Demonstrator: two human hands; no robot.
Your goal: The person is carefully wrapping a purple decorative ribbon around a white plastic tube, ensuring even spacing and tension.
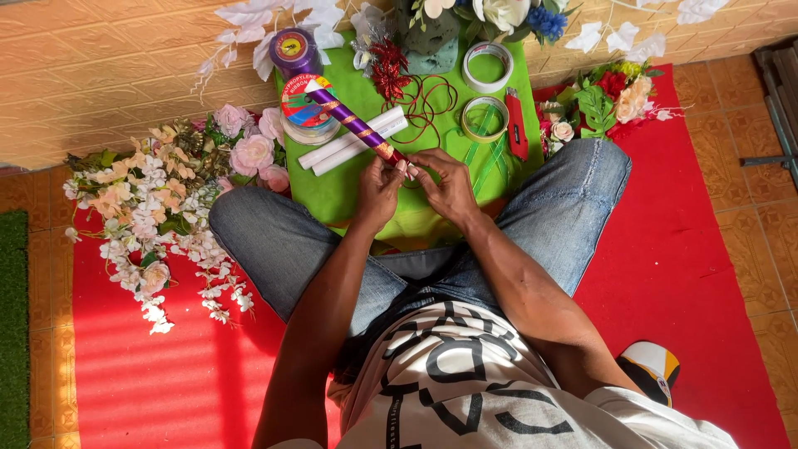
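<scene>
Just above the middle of the frame, the person's left hand (pixel 378 193) and right hand (pixel 446 185) meet at the near end of a purple stick wound with gold ribbon (pixel 353 125). Both hands pinch it between their fingertips, and the stick slants up and left over a green cloth (pixel 345 191). Two white tubes (pixel 353 141) lie beneath it. At upper left sits a purple ribbon spool (pixel 291 48); tape rolls (pixel 486 118) and a red cutter (pixel 517 125) lie to the right.

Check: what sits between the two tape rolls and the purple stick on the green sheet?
Head view: a loop of thin red wire and two white tubes lie between the tape rolls and the purple stick.
</scene>
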